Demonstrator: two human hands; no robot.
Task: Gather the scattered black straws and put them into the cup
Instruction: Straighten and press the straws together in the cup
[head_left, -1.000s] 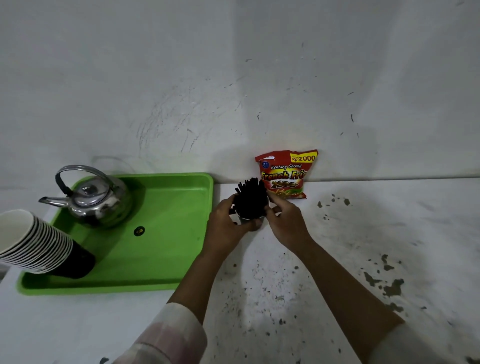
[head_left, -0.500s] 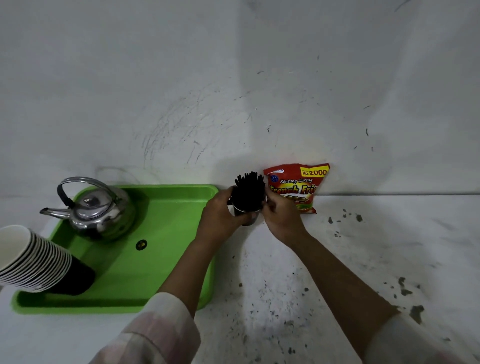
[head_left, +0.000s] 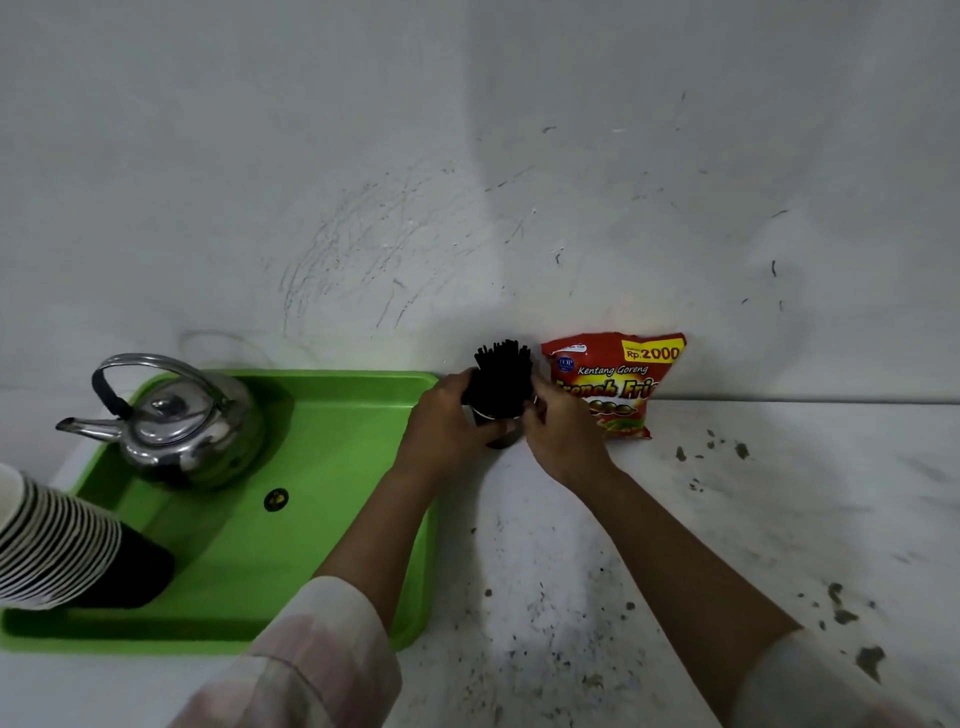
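Both hands close around one small cup (head_left: 497, 431) on the white counter (head_left: 727, 519) by the wall: the left hand (head_left: 441, 423) wraps its side, the right hand (head_left: 563, 439) presses the other. The black straws (head_left: 503, 376) stand in it as an upright bundle, tips fanning above the rim. Light, thin and springy, they look easiest steadied low, near the rim; the cup seems tippy.

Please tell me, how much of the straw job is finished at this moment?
Nearly all done, it seems. The black straws stand bunched upright in the cup, and none lie loose on the counter in view. In hand: the left hand and right hand clasp the cup and bundle from both sides. Left: probably only letting go.
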